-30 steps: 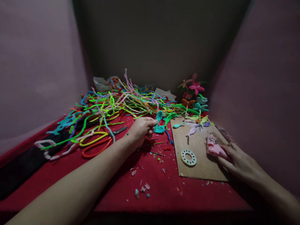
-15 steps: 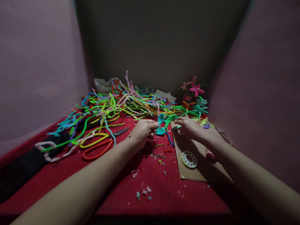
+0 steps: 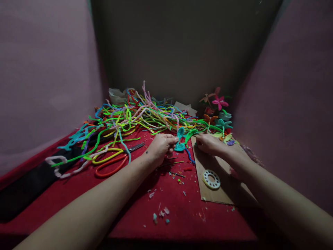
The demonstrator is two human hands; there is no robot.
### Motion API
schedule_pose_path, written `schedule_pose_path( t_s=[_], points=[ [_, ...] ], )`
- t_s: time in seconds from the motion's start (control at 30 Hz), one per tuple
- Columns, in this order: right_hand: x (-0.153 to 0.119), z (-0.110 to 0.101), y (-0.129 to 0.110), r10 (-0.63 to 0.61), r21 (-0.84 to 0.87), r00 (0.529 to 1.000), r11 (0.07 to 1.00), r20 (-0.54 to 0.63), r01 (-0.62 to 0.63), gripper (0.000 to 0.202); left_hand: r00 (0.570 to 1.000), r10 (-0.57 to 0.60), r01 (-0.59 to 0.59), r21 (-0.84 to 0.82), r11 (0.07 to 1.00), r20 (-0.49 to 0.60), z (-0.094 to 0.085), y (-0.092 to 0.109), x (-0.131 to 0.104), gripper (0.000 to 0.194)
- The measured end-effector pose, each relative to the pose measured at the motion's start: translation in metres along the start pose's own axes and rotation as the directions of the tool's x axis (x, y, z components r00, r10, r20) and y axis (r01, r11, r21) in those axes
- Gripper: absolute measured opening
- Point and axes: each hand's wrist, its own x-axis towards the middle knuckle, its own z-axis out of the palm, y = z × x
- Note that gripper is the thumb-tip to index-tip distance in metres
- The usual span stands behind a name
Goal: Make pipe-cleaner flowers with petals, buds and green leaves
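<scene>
Pinched between the thumb and fingertips of my left hand (image 3: 164, 146) is a teal pipe-cleaner flower piece (image 3: 180, 147), one petal pointing up and another lying lower. A green pipe-cleaner leaf (image 3: 191, 134) and a dark blue twisted stem (image 3: 189, 156) show just right of it. Over the far left corner of the cardboard (image 3: 221, 196), my right hand (image 3: 209, 144) is closed, fingers curled down on a small teal petal that they almost wholly hide. Scissors (image 3: 111, 163) with yellow and red handles lie left of my left hand.
A tangled heap of colourful pipe cleaners (image 3: 153, 114) spreads across the back. Finished pipe-cleaner flowers (image 3: 220, 102) stand at the back right. A white disc with holes (image 3: 211, 179) rests on the cardboard. Fuzz scraps (image 3: 163, 211) dot the red cloth (image 3: 135, 218); a black item (image 3: 28, 187) lies left.
My right hand has curled its fingers and closed over the small teal petal on the cardboard. My left hand keeps its pinch on the flower piece. The whole view has shifted slightly.
</scene>
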Motion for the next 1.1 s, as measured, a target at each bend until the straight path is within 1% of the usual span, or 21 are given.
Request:
schedule_pose_path(
  t_s=[0.07, 0.2, 0.23, 0.33, 0.43, 0.53, 0.6, 0.67, 0.7, 0.73, 0.8, 0.9, 1.0, 1.1],
  points=[
    [0.002, 0.0, 0.001, 0.015, 0.038, 1.0, 0.999, 0.0, -0.015, 0.011, 1.0, 0.007, -0.007, 0.003, 1.0, 0.003, 0.0, 0.0, 0.0, 0.022],
    [0.008, 0.003, 0.005, 0.065, 0.163, 0.997, 0.985, -0.051, -0.056, 0.028, 1.0, 0.01, -0.01, 0.002, 1.0, -0.014, 0.0, 0.003, -0.001, 0.022],
    [0.009, 0.004, 0.005, 0.078, 0.197, 0.994, 0.978, -0.071, -0.063, 0.027, 1.0, 0.015, -0.015, 0.002, 1.0, -0.016, -0.001, 0.003, -0.001, 0.022],
    [0.01, 0.003, 0.005, 0.11, 0.301, 0.987, 0.951, -0.114, -0.071, 0.011, 0.999, 0.04, -0.04, -0.001, 0.999, -0.014, -0.002, 0.002, 0.0, 0.021],
    [0.008, 0.0, 0.002, 0.133, 0.404, 0.985, 0.911, -0.113, -0.076, 0.016, 0.998, 0.055, -0.055, -0.002, 0.998, -0.03, -0.004, 0.001, 0.001, 0.019],
    [0.011, -0.003, -0.002, 0.104, 0.479, 0.989, 0.877, -0.107, -0.04, 0.018, 0.997, 0.046, -0.047, -0.02, 0.999, -0.065, -0.004, 0.002, 0.001, 0.02],
    [0.018, -0.003, -0.004, 0.012, 0.526, 0.996, 0.85, -0.084, 0.034, 0.02, 0.996, 0.035, -0.038, -0.038, 0.999, -0.078, -0.003, 0.005, 0.001, 0.021],
    [0.026, -0.001, -0.005, -0.087, 0.542, 0.994, 0.833, -0.065, 0.108, 0.021, 0.996, 0.03, -0.034, -0.049, 0.998, -0.08, -0.003, 0.007, 0.0, 0.022],
    [0.03, 0.0, -0.004, -0.115, 0.535, 0.991, 0.834, -0.065, 0.131, 0.019, 0.996, 0.029, -0.033, -0.052, 0.998, -0.08, -0.003, 0.008, 0.0, 0.023],
    [0.033, 0.002, -0.004, -0.117, 0.517, 0.99, 0.844, -0.077, 0.14, 0.016, 0.997, 0.029, -0.033, -0.051, 0.998, -0.078, -0.003, 0.008, -0.001, 0.024],
    [0.037, 0.004, 0.0, -0.076, 0.474, 0.989, 0.872, -0.125, 0.127, 0.01, 0.996, 0.033, -0.037, -0.043, 0.998, -0.078, -0.003, 0.008, 0.0, 0.025],
    [0.036, 0.004, 0.006, -0.02, 0.458, 0.986, 0.884, -0.168, 0.096, 0.011, 0.995, 0.034, -0.037, -0.029, 0.999, -0.095, -0.004, 0.007, 0.001, 0.024],
    [0.033, 0.004, 0.011, 0.031, 0.472, 0.984, 0.88, -0.174, 0.056, 0.013, 0.994, 0.014, -0.017, -0.029, 0.999, -0.106, -0.004, 0.007, 0.001, 0.023],
    [0.034, 0.004, 0.013, 0.09, 0.507, 0.985, 0.862, -0.149, -0.002, 0.013, 0.994, -0.004, 0.001, -0.028, 1.0, -0.105, -0.003, 0.007, 0.001, 0.024]
  ],
)
